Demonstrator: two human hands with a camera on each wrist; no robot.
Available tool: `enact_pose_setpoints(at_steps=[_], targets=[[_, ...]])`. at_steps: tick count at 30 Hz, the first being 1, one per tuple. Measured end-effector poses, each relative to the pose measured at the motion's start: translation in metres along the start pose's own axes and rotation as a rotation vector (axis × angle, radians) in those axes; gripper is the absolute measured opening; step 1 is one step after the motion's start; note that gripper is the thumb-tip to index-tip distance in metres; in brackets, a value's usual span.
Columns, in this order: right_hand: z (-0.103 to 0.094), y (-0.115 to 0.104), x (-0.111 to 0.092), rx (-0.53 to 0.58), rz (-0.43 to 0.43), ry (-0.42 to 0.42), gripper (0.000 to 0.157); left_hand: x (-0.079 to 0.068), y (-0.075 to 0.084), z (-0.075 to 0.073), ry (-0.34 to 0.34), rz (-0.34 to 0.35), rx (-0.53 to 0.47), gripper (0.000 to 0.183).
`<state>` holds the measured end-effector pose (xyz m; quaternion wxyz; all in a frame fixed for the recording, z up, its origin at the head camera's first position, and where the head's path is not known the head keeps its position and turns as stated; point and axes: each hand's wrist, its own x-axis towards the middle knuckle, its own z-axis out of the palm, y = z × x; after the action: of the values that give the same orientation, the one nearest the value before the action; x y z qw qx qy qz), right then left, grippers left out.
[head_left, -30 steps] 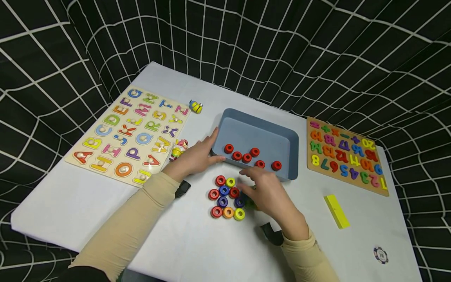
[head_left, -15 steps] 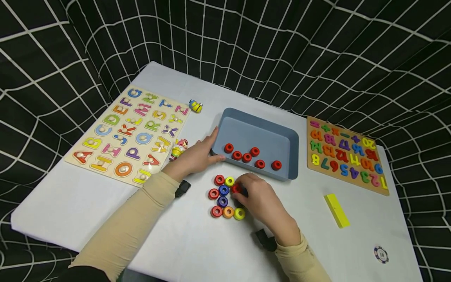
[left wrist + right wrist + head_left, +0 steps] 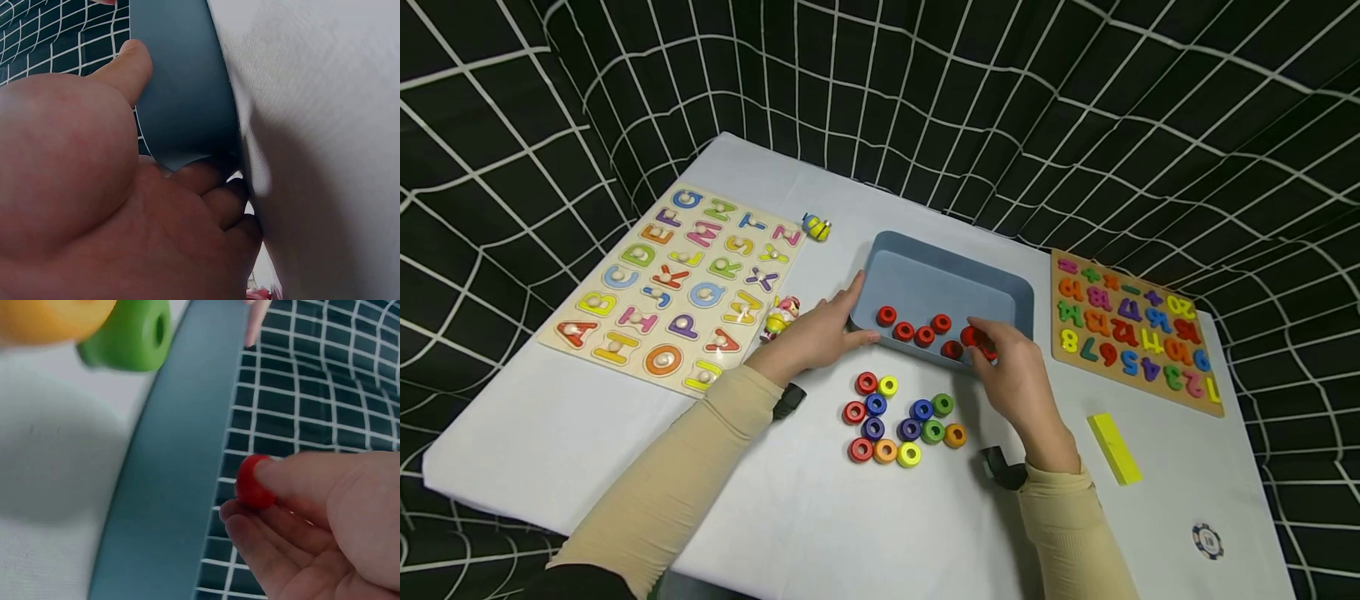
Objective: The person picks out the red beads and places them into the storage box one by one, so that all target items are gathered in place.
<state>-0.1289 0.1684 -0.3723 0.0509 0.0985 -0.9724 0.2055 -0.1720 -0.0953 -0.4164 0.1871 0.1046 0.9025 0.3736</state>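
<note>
My right hand [image 3: 1018,379] pinches a red ring bead [image 3: 253,482] between thumb and fingers, over the front part of the blue-grey tray [image 3: 940,271]. Several red ring beads [image 3: 925,336] lie along the tray's front side, one partly hidden by the right hand. My left hand [image 3: 820,333] rests against the tray's front-left corner, thumb along the front wall and fingers along the left side. In front of the tray, ring beads in several colours stand on the table, among them a green one [image 3: 942,405] and an orange one [image 3: 955,435].
On the left lies a wooden alphabet board [image 3: 677,283], with a pink-haired figurine [image 3: 782,315] and a small yellow-blue toy [image 3: 817,227] beside it. A number board [image 3: 1131,333], a yellow block [image 3: 1115,448] and a poker chip [image 3: 1207,542] are on the right.
My right hand took a red ring bead from the group on the table and carried it up and right, over the tray. The left hand has stayed at the tray's corner.
</note>
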Motion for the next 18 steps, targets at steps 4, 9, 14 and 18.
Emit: enact_pose_setpoints(at_steps=[4,9,14,18], targets=[[0.006,0.007,0.01,-0.005,0.039,-0.019,0.04,0.0,-0.001,0.0,-0.002,-0.002,-0.002,0.095],[0.012,0.012,0.018,-0.015,0.071,-0.023,0.041,0.001,-0.002,0.001,-0.006,0.001,-0.005,0.095],[0.014,0.015,0.023,-0.035,0.125,-0.033,0.045,0.001,-0.002,0.0,-0.003,0.0,-0.007,0.096],[0.011,0.014,0.022,-0.029,0.154,-0.037,0.046,0.001,-0.002,-0.001,-0.005,-0.001,-0.004,0.095]])
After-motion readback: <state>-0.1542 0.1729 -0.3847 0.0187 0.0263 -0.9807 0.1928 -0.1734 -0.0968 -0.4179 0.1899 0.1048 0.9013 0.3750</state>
